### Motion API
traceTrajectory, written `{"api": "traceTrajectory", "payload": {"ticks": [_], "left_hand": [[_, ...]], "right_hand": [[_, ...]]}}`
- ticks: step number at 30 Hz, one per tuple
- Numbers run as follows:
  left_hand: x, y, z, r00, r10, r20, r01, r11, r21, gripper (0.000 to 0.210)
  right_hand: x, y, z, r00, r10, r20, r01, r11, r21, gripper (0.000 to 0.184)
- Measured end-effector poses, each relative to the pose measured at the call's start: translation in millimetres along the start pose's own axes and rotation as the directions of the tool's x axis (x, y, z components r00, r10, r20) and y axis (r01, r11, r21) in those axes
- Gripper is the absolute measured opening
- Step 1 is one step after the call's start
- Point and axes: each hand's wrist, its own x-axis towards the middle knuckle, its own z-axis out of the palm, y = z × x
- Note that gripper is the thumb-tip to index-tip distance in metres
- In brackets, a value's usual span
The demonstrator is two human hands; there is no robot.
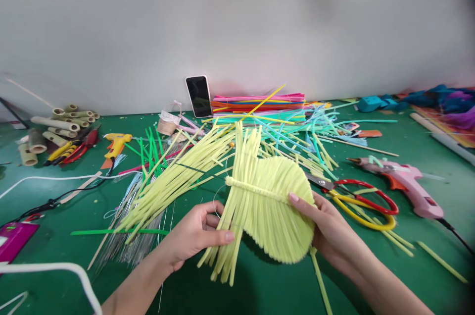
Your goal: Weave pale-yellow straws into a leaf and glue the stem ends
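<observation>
A leaf-shaped piece of yellow-green pipe cleaners is held up over the table between both hands. A thick rib runs across its middle, and loose stem ends stick out at its left side. My left hand pinches those loose ends between thumb and fingers. On the rounded right edge, my right hand grips the leaf with its thumb on top; the other fingers are mostly hidden behind. A thin wire loop shows near the left fingers. Just beyond the right hand lie scissors with red and yellow handles.
Loose yellow-green pipe cleaners lie over thin metal wires. Behind are bundled coloured pipe cleaners and a leaning phone. A pink glue gun rests right; a yellow glue gun, pliers and bamboo tubes are left.
</observation>
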Motion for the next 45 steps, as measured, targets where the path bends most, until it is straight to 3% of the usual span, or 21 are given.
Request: {"api": "traceTrajectory", "payload": {"ticks": [15,22,27,33,41,45], "left_hand": [[0.5,-5.0,2.0,1.0,0.021,0.009,-0.022,0.999,0.026,0.041],[-0.4,-5.8,4.8,0.999,0.013,0.035,-0.01,0.997,-0.075,0.037],[-1.1,-3.0,4.4,0.999,-0.033,-0.016,0.031,0.994,-0.106,0.047],[1.2,-5.0,3.0,0.999,0.008,0.05,-0.007,1.0,-0.031,0.046],[2.7,-4.8,1.9,1.0,0.027,-0.012,-0.027,1.0,0.007,0.042],[4.1,-4.8,3.5,1.0,0.026,0.007,-0.026,1.0,-0.009,0.04]], "right_hand": [[-1.9,0.6,2.0,1.0,0.0,0.008,0.0,1.0,-0.009,0.061],[-1.7,0.7,3.0,0.999,0.017,0.032,-0.018,0.999,0.039,0.058],[-1.2,1.6,3.6,1.0,0.017,0.009,-0.018,0.998,0.063,0.057],[-2.2,4.0,6.0,0.999,-0.001,0.035,-0.001,0.998,0.069,0.062],[2.0,7.2,1.7,0.998,0.003,0.059,-0.007,0.997,0.073,0.06],[-0.5,5.8,4.1,0.999,0.002,0.042,-0.005,0.998,0.056,0.061]]}}
